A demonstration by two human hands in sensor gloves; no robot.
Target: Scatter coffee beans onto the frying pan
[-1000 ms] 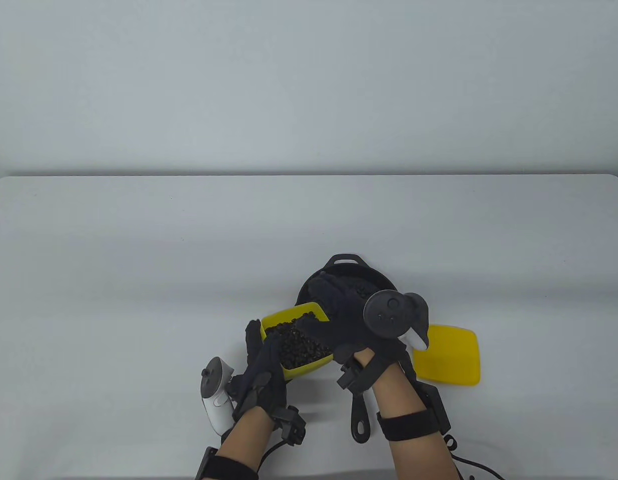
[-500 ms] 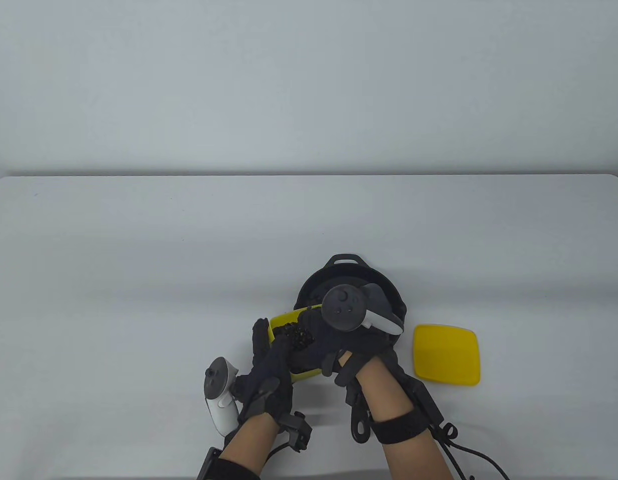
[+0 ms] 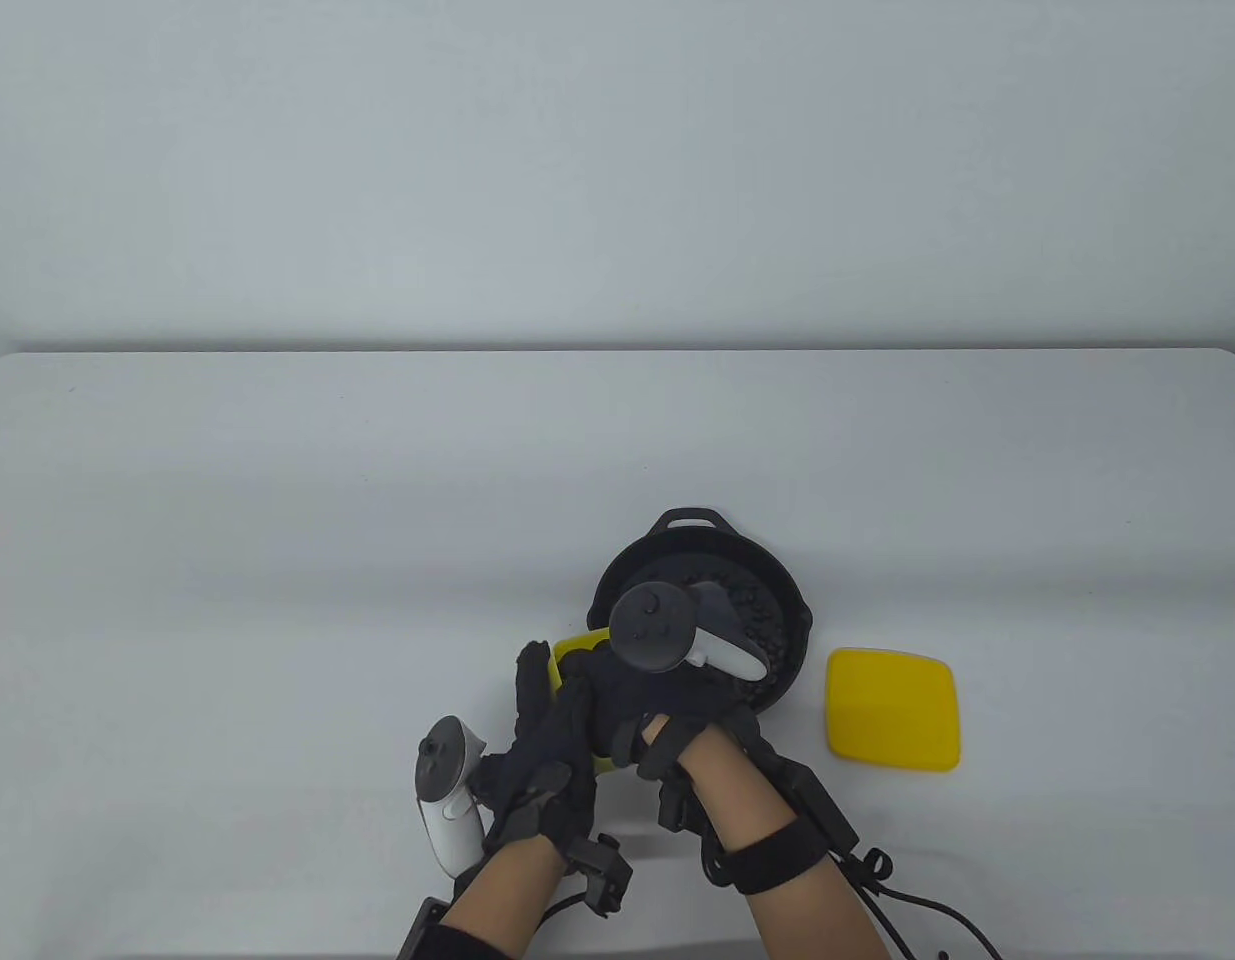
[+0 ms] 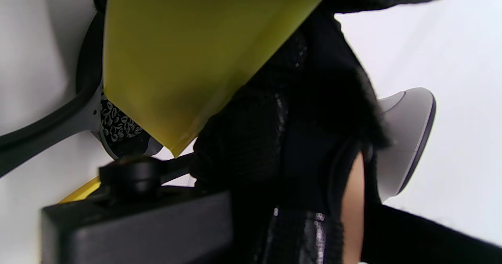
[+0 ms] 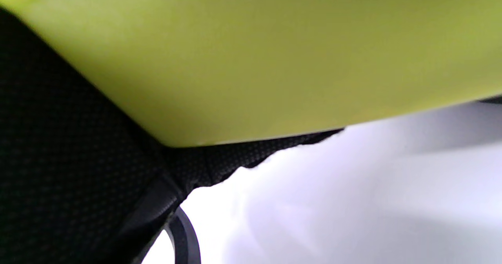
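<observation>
1. Table view: the left hand [image 3: 537, 745] is wrapped around the tilted yellow plastic tub [image 3: 575, 648] of coffee beans; the right hand [image 3: 667, 700] grips its other side.
2. Right of the fingers, dark coffee beans [image 3: 752, 625] already lie in the black cast-iron frying pan [image 3: 677, 545]; more sprinkling seems left.
3. A square yellow plastic lid [image 3: 892, 708] lies rightmost.
4. Only the left wrist view shows the tub's underside.

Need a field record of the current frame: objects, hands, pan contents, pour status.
container: yellow plastic tub of coffee beans, tilted toward the pan, mostly hidden by the hands
left hand: holds the tub's near-left side
right hand: grip on the tub's right side, above the pan's near edge
pan: black cast-iron frying pan on the white table
pan contents: coffee beans scattered on its floor
lid: yellow square lid flat on the table, right of the pan, untouched
pour status: underway
</observation>
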